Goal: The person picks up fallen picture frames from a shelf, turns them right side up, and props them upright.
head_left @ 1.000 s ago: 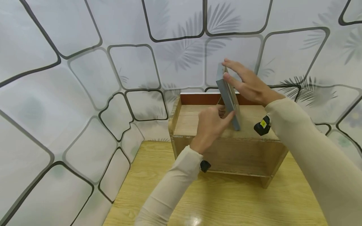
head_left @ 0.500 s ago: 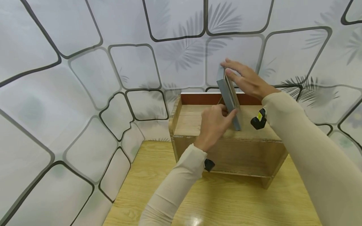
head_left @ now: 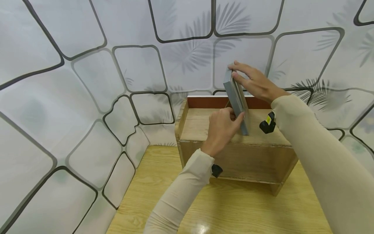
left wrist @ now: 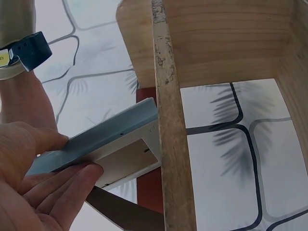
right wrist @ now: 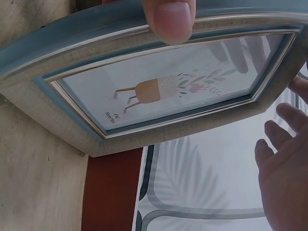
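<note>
A picture frame point(head_left: 235, 97) stands on its edge on top of the small wooden shelf point(head_left: 271, 126), tilted slightly. Its sides are blue-grey, and the right wrist view shows its beige front border around a print point(right wrist: 159, 91) of a plant in a pot. My left hand point(head_left: 220, 128) pinches the near side edge, thumb on the outside and fingers behind the back. In the left wrist view a dark stand flap point(left wrist: 125, 209) juts from the frame's back. My right hand point(head_left: 255, 81) touches the upper part with extended fingers.
The shelf's open lower compartment point(head_left: 248, 162) faces me, above a yellow wood-grain table point(head_left: 175, 201). A reddish-brown strip point(head_left: 201, 102) runs along the shelf's back. Behind it hangs a patterned white wall covering point(head_left: 140, 68), which also spans the left side.
My left hand has shifted slightly right and up along the frame's near edge. My right wrist has moved slightly left, with the fingers still at the frame's top. The frame is almost unmoved.
</note>
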The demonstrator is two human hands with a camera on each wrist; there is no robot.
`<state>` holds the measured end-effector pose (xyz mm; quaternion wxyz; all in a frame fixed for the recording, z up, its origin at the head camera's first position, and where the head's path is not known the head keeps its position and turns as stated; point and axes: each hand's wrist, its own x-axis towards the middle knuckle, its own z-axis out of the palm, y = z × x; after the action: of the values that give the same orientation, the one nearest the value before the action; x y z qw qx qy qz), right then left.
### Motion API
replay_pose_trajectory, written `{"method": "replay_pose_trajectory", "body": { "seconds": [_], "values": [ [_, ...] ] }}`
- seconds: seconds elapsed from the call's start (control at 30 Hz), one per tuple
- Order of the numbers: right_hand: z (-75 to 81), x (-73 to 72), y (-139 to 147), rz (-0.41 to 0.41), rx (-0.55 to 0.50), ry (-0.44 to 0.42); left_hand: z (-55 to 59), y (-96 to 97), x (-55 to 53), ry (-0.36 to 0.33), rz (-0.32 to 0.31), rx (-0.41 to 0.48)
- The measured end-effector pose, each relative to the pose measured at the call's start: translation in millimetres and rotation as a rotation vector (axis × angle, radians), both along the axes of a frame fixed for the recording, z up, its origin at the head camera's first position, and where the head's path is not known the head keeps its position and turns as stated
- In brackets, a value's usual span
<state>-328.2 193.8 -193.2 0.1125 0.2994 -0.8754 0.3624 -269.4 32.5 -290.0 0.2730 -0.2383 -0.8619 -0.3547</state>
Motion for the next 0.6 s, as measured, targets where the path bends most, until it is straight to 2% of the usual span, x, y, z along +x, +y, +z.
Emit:
{"method": "replay_pose_trajectory", "body": {
  "seconds": [0.6],
  "values": [
    [-0.2, -5.5, -0.7, -0.029, -0.008, -0.031, 1.6, -7.2, -5.9, -0.059, -0.023, 0.072]
  ]
}}
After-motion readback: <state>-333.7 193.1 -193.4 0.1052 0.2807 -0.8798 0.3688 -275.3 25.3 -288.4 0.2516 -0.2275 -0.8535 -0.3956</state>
